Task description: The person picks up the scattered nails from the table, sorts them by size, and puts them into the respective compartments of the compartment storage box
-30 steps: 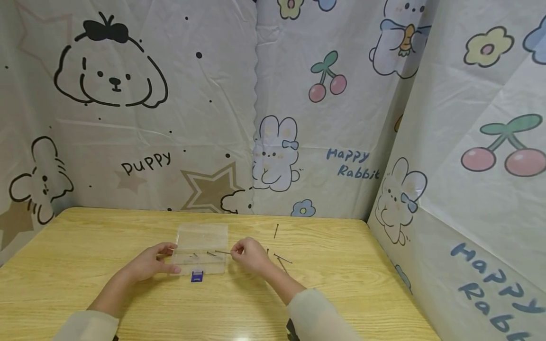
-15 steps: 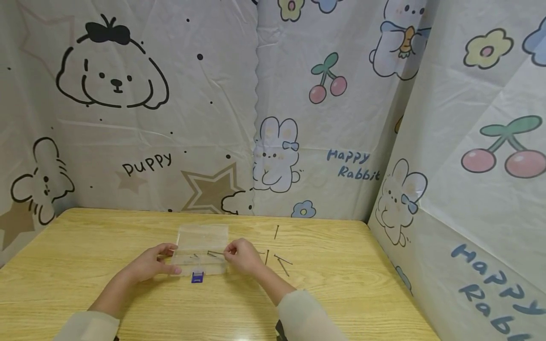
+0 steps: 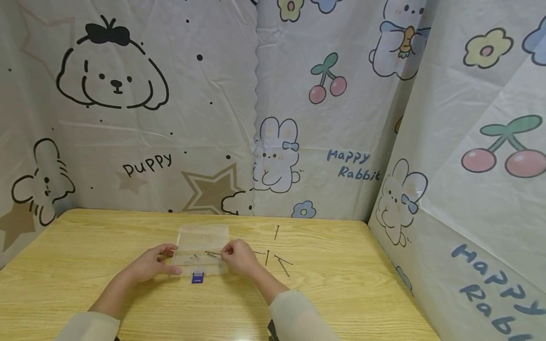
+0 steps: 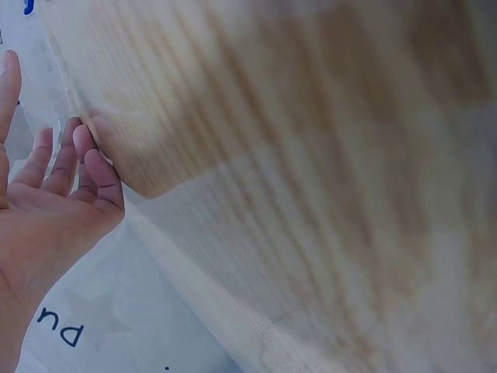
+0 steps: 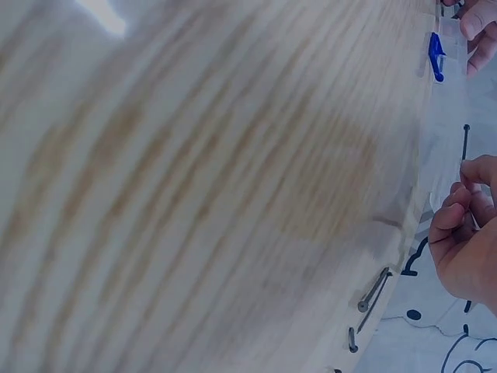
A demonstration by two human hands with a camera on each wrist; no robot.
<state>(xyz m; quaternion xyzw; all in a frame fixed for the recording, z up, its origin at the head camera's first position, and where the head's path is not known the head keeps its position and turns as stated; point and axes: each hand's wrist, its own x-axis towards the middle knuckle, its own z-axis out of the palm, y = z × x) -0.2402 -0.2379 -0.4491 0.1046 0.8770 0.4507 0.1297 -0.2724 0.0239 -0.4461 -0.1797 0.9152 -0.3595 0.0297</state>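
A clear plastic box [image 3: 202, 237] lies on the table with its lid raised at the back and a blue latch [image 3: 197, 278] at its front. My left hand [image 3: 151, 262] holds the box's left end, thumb at the front and fingers behind. Above the right part of the box, my right hand [image 3: 241, 257] pinches a nail [image 5: 466, 140], whose headed end points left over the compartment. Small nails [image 3: 194, 256] lie inside the box. My right fingers hide the other end of the pinched nail.
Several loose nails [image 3: 283, 268] lie on the wooden table [image 3: 341, 284] right of the box. One more nail [image 3: 277, 232] lies farther back. Patterned cloth [image 3: 213, 118] hangs behind the table and along its right side.
My right hand has moved left with the nail, from beside the box to over its right part. My left hand stays at the box's left end.
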